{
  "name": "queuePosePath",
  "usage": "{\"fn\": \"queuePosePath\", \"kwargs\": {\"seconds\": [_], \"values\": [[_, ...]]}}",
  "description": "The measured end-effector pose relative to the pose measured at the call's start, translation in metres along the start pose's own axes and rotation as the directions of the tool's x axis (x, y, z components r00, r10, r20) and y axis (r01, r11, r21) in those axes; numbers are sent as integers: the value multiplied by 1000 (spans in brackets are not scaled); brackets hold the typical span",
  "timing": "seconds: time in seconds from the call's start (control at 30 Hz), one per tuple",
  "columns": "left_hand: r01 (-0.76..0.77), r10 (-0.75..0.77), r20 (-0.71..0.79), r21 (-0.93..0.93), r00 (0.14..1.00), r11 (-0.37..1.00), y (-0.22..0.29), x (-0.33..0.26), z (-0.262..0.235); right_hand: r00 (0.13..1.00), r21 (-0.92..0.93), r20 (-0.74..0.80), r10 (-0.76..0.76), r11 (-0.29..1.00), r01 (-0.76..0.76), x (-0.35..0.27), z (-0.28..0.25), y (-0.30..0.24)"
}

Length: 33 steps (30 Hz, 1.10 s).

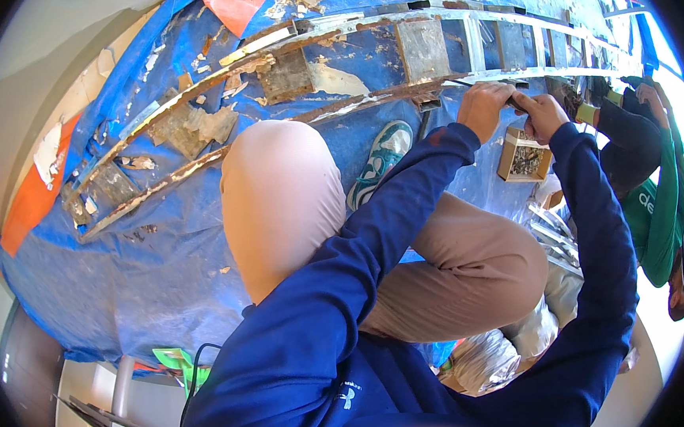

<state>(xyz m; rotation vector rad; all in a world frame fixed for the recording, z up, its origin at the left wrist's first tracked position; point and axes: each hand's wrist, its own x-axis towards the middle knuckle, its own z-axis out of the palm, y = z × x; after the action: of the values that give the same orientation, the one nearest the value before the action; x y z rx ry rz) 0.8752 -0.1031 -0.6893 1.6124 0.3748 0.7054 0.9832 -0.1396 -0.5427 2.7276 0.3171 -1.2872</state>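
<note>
My left hand (485, 111) and my right hand (540, 118) are close together over the near rail of a long ladder-like frame (542, 71). Both are closed around a thin dark-handled tool (514, 104), whose handle shows between them. A thin dark shaft sticks out to the left of my left hand, along the rail; its tip and exact kind are unclear. Worn boards (422, 49) and pale metal crosspieces (473, 44) join the frame's two rails. Below my hands stands a small cardboard box (525, 156) of small metal pieces, perhaps screws or nails.
A blue tarp (138, 294) covers the floor, strewn with peeled scraps (205, 125). At the right, a co-worker in a green top (650, 231) crouches by the frame's far end. Plastic bags (486, 358) and metal strips (554, 236) lie beside my right knee.
</note>
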Motion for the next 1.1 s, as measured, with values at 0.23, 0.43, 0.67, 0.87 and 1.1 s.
{"fn": "queuePosePath", "kwargs": {"seconds": [0.23, 0.43, 0.67, 0.87, 1.1], "values": [[-17, 19, -59, 23, 998, 1000, 9, 0, -2, 693, -696, -31, -721, 513, 502, -8, 9, 22], [-30, 30, 17, 12, 999, 999, 3, 1, -6, 720, -504, -265, -641, 729, 464, -3, 13, 36], [-3, 7, -119, 30, 993, 1000, -1, 1, 1, 976, 202, -197, -93, 970, 133, 18, 19, 33], [-49, 49, -17, 34, 999, 998, 5, 1, 1, 678, -595, -25, -735, 556, 581, 2, -9, 39], [-23, 22, 104, 10, 994, 1000, -4, 8, -4, 929, -434, -4, -370, 838, 332, 9, -9, 24]]}}
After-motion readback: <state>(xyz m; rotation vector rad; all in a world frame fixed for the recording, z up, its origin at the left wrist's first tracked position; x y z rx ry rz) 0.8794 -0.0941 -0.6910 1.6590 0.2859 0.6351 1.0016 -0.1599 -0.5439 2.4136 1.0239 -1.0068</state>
